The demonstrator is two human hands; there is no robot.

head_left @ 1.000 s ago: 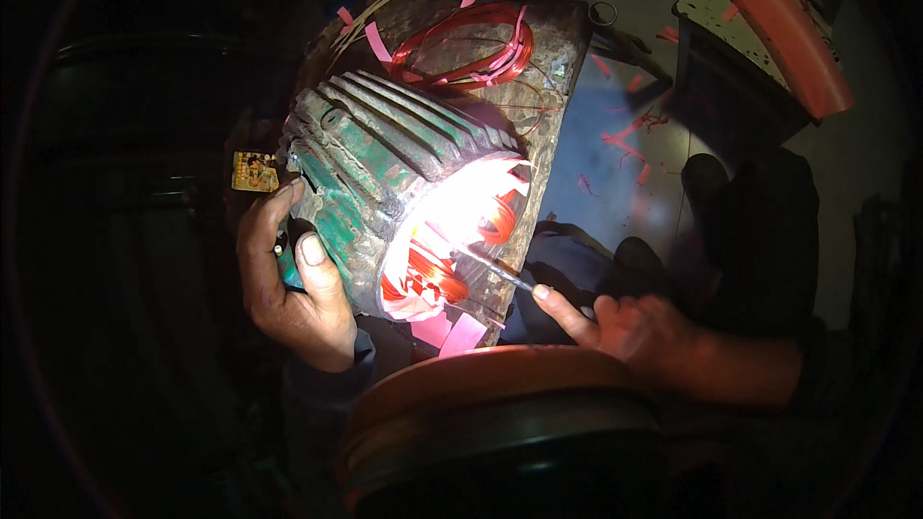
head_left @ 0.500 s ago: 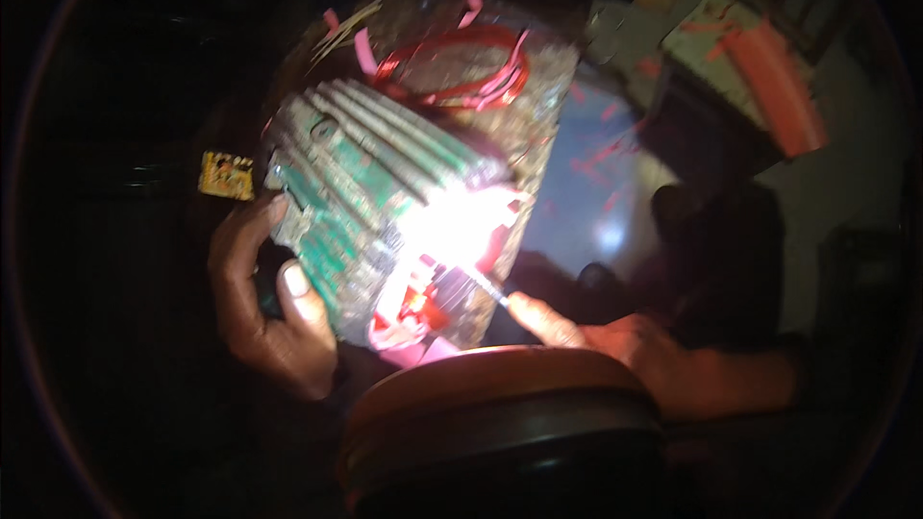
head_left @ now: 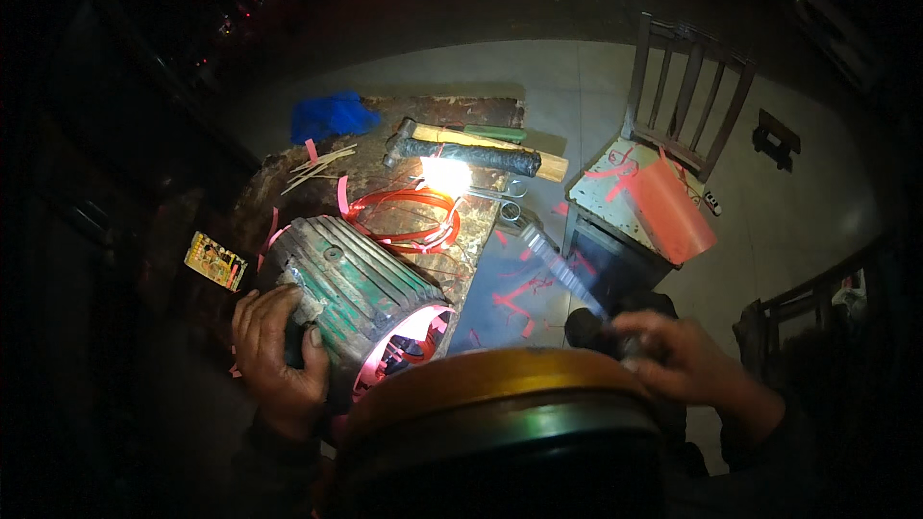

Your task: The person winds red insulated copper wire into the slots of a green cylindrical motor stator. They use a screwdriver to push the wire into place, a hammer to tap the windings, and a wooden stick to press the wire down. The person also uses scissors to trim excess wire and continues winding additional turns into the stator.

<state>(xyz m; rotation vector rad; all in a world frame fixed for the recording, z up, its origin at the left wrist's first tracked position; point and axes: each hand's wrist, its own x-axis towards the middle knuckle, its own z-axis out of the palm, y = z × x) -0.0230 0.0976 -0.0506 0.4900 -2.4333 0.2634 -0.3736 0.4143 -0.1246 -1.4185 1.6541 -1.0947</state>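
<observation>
A green, finned electric motor housing (head_left: 361,279) lies on its side on the worn wooden table. Pink insulation strips and red windings (head_left: 415,351) show in its open end. My left hand (head_left: 281,356) grips the near left side of the housing, thumb and fingers curled around a dark part there. Out to the right, clear of the motor, my right hand (head_left: 678,358) is closed on a slim metal tool (head_left: 567,274), smeared by motion. Its shaft points up and left towards scissors (head_left: 511,211). The tool's exact kind cannot be made out.
A coil of red wire (head_left: 409,242), thin sticks (head_left: 317,168), a hammer (head_left: 471,152) and blue plastic (head_left: 334,117) lie on the table. A red sheet (head_left: 673,211) rests on a chair (head_left: 601,194). A round dark shape with an amber rim (head_left: 500,370) covers the lower middle.
My right hand has drawn the tool away from the motor's open end, to the right. The view has widened, and the bright light spot now falls beyond the wire coil. My left hand stays on the housing.
</observation>
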